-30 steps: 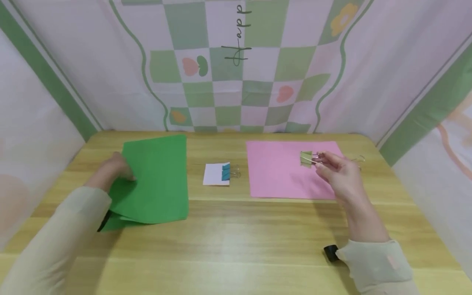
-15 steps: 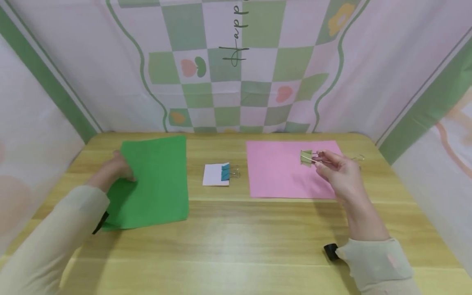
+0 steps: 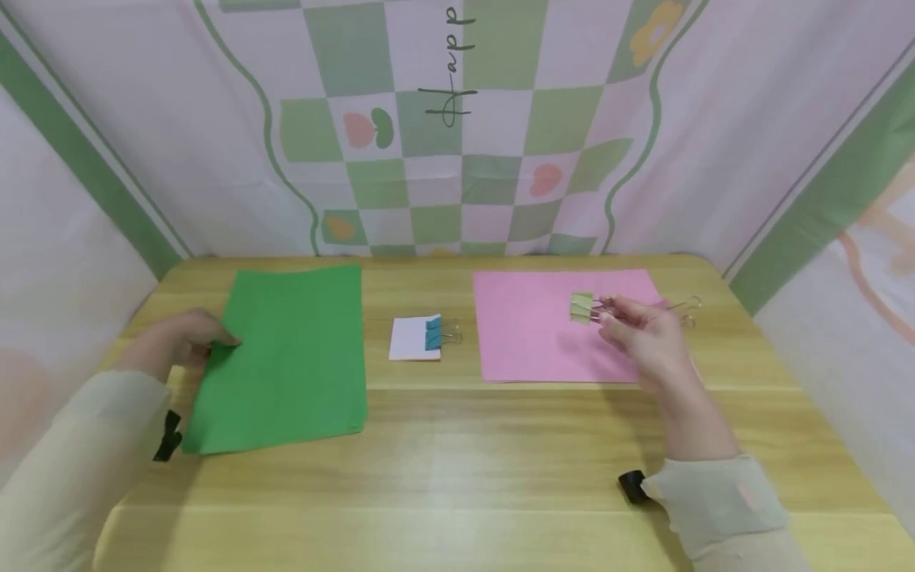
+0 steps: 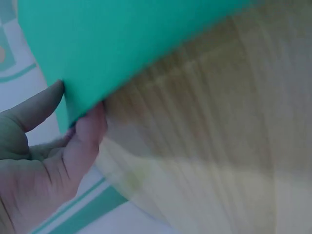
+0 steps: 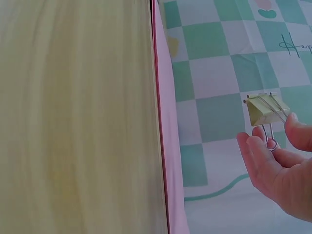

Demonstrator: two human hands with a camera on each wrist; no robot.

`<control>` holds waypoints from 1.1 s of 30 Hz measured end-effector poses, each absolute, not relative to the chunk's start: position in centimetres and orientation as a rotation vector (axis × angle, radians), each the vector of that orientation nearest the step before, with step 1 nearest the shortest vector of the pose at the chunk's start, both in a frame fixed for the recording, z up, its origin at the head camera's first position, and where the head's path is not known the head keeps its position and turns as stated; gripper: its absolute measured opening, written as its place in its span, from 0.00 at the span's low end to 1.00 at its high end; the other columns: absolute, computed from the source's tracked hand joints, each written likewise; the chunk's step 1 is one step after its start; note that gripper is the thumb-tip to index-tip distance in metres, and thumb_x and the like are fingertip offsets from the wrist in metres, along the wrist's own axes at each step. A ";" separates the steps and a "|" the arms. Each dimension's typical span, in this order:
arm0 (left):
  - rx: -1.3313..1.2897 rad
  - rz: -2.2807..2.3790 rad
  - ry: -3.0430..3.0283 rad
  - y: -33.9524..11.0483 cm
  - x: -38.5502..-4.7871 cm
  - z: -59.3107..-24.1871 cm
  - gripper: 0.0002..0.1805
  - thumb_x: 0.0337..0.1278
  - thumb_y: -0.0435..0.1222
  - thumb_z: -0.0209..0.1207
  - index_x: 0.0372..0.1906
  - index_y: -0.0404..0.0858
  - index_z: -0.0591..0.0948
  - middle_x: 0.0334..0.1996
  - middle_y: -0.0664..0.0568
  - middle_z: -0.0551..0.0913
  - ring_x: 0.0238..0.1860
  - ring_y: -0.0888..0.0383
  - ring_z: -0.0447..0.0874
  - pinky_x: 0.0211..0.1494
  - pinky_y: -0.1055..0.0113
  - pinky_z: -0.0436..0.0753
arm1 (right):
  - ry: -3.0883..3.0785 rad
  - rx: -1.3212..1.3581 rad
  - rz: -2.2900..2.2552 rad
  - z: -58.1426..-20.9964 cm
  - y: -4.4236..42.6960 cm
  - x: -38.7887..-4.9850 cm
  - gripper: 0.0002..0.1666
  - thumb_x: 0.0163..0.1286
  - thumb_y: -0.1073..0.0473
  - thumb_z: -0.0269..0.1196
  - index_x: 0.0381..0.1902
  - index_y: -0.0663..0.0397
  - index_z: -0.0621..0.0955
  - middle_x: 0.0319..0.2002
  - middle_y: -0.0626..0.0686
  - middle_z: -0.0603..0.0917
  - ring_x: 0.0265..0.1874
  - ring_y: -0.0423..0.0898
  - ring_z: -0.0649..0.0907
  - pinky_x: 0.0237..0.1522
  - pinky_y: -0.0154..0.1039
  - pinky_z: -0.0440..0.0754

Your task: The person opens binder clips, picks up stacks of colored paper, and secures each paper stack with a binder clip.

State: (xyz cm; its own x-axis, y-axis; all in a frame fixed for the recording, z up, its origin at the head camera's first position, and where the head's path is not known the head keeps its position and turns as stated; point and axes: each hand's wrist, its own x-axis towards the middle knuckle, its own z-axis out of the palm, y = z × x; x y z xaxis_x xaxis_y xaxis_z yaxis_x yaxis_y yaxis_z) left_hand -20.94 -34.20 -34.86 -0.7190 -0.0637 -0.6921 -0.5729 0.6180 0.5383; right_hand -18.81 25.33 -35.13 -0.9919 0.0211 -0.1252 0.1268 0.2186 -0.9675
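At the left, my left hand [image 3: 193, 338] pinches the left edge of the green paper [image 3: 286, 357], thumb above and fingers at the underside. In the left wrist view the thumb and fingertips meet the edge of the green paper [image 4: 112, 39], which stands off the wood there. My right hand [image 3: 646, 338] holds a pale yellow binder clip [image 3: 581, 307] by its wire handles, over the pink paper [image 3: 529, 334]. The right wrist view shows this yellow binder clip [image 5: 267, 108] between thumb and fingers; its jaws look closed or nearly so.
Between the papers lies a small white note pad [image 3: 407, 339] with a blue binder clip [image 3: 433, 334] on its right edge. Wire handles [image 3: 689, 303] stick out past the pink paper's right edge, partly behind my right hand. A patterned curtain [image 3: 457, 159] hangs behind the wooden table [image 3: 465, 477].
My left hand has moved left, from over the green paper to its left edge. The green sheets, earlier fanned at the near left corner, now lie more in line. The right hand keeps its hold.
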 end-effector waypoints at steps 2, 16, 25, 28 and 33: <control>-0.490 1.053 2.187 -34.6 -20.8 -35.0 0.34 0.70 0.33 0.54 0.67 0.14 0.53 0.51 0.36 0.70 0.47 0.52 0.76 0.50 0.65 0.85 | 2.369 0.139 -1.908 -35.2 24.7 -19.0 0.36 0.75 0.66 0.55 0.75 0.68 0.56 0.71 0.67 0.65 0.41 0.19 0.79 0.48 0.20 0.81; -0.373 1.325 2.021 -36.1 -19.8 -36.0 0.04 0.76 0.32 0.43 0.46 0.37 0.68 0.30 0.60 0.82 0.33 0.67 0.82 0.42 0.72 0.84 | 2.231 0.090 -1.982 -35.3 20.2 -20.0 0.33 0.74 0.71 0.53 0.73 0.72 0.58 0.71 0.72 0.65 0.38 0.23 0.81 0.48 0.22 0.81; -0.417 1.491 1.960 -36.4 -19.3 -35.3 0.12 0.76 0.33 0.46 0.33 0.47 0.75 0.25 0.63 0.82 0.28 0.70 0.82 0.39 0.75 0.85 | 2.195 0.092 -2.010 -35.8 18.5 -20.5 0.32 0.73 0.71 0.55 0.72 0.72 0.60 0.65 0.70 0.73 0.38 0.25 0.82 0.49 0.23 0.82; -0.422 1.504 1.985 -36.6 -19.1 -34.9 0.14 0.76 0.33 0.46 0.29 0.48 0.71 0.21 0.65 0.77 0.25 0.71 0.76 0.36 0.76 0.83 | 2.191 0.078 -1.993 -35.8 17.8 -20.7 0.32 0.74 0.71 0.54 0.72 0.73 0.60 0.68 0.73 0.68 0.38 0.25 0.82 0.49 0.23 0.82; -0.394 1.521 2.018 -37.0 -19.1 -34.6 0.10 0.77 0.36 0.46 0.35 0.48 0.70 0.21 0.66 0.76 0.24 0.71 0.75 0.34 0.76 0.81 | 2.130 0.035 -2.017 -35.9 16.6 -20.8 0.31 0.74 0.72 0.53 0.71 0.74 0.61 0.68 0.73 0.69 0.38 0.28 0.84 0.51 0.24 0.82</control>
State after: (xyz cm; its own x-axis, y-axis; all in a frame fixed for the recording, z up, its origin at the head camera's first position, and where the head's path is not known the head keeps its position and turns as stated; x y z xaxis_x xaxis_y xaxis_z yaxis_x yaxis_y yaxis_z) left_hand -19.06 -37.03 -34.63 -0.7908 0.1051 -0.6030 -0.5508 0.3075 0.7759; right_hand -20.82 16.61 -35.91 -0.9781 -0.1250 -0.1663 0.1592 0.0646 -0.9851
